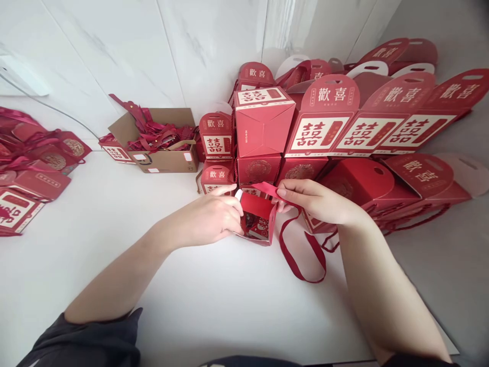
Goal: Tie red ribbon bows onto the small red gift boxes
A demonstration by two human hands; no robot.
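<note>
A small open red gift box stands on the white table in front of me, with dark items inside it. My left hand is closed on the box's left wall and top flap. My right hand pinches the box's red flap at the upper right edge. A dark red ribbon handle hangs from the box and loops over the table to the right.
Stacks of finished red gift boxes fill the back and right against the marble wall. A cardboard carton full of red ribbons sits at the back left. More red boxes lie at the far left.
</note>
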